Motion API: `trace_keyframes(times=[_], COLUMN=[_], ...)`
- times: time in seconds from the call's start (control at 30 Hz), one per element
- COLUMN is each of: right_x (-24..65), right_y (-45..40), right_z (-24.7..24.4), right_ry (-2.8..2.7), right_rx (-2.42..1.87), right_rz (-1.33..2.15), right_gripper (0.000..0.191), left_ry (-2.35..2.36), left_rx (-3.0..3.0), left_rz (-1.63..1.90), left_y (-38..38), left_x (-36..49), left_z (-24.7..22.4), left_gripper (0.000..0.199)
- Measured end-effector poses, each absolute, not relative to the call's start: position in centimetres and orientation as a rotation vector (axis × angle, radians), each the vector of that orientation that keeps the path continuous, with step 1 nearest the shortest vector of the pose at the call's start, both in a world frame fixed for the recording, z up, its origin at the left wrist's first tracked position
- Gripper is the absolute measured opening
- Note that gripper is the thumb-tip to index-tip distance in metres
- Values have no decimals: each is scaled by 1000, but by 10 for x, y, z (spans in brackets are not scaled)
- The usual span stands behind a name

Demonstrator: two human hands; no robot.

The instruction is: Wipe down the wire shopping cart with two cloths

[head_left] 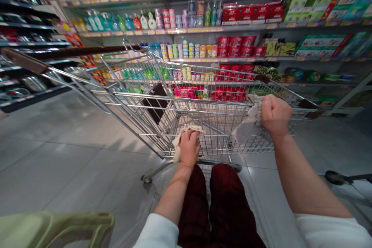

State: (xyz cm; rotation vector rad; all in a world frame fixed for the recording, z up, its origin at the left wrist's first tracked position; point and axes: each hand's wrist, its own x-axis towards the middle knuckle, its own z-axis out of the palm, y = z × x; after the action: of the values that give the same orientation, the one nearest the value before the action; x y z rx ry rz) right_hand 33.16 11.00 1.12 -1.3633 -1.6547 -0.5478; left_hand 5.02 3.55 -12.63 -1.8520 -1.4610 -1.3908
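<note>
Wire shopping cart point(186, 99) before shelves point(174, 31)

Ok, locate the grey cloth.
In the head view, the grey cloth hangs from the right hand over the shopping cart's wire basket, right of the left hand.

Bright, even light from above leaves pale glare on the glossy grey floor tiles point(72, 178), where the silver wire shopping cart point(186, 124) throws a soft shadow. Wide-angle distortion bends the long white store shelves point(203, 30) toward the frame edges; nothing looks badly blurred.
</note>
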Motion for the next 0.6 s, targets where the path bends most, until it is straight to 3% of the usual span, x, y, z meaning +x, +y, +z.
trace_keyframes(times=[0.2,0.33,0.47,0.6], right_x=[331,331,331,331], right_y=[109,109,112,114], right_z=[12,12,11,10], right_ry=[-1652,-1661,-1668,-1645], right_rx=[-1384,-1398,-1364,-1317], right_rz=[-544,-555,-581,-606], right_gripper=[36,38,37,36], left_ry=[-1308,-1307,-1299,-1515], left_rx=[-1680,-1838,-1981,-2065], left_rz=[-1513,-1333,-1137,-1067], left_y=[47,58,51,39], left_x=[64,74,76,77], left_z=[-65,-93,-135,-123], left_gripper=[30,22,28,32])
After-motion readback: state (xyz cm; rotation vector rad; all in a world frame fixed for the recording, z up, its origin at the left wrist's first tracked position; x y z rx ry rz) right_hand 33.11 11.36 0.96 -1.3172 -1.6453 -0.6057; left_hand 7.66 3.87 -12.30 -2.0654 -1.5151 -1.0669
